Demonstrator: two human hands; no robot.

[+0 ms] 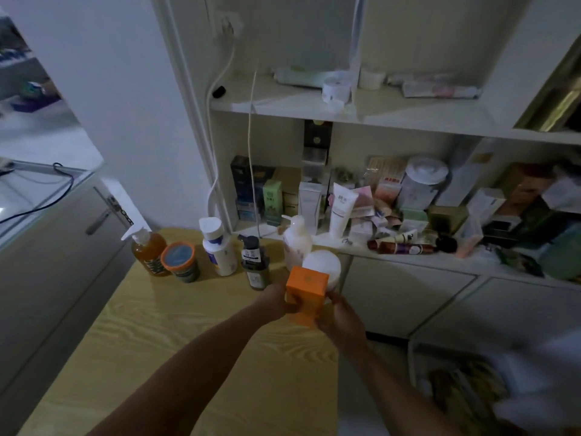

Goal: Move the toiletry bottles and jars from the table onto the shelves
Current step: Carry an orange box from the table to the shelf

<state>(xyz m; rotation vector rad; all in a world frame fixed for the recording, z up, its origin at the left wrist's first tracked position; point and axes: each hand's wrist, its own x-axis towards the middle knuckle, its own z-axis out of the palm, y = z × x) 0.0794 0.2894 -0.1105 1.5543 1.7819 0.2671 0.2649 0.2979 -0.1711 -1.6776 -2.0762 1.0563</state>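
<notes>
- Left hand (276, 302) and right hand (338, 316) both grip an orange box (306, 294) at frame centre.
- Behind it, a white jar (323, 262) stands on the worktop (157, 325).

A thick white cable (229, 62) runs down from a wall socket (227, 26). At left stands a grey cabinet (63, 247), a black cord (37, 207) across its glass top. 2 white cupboard doors (405, 294) sit lower right.
</notes>
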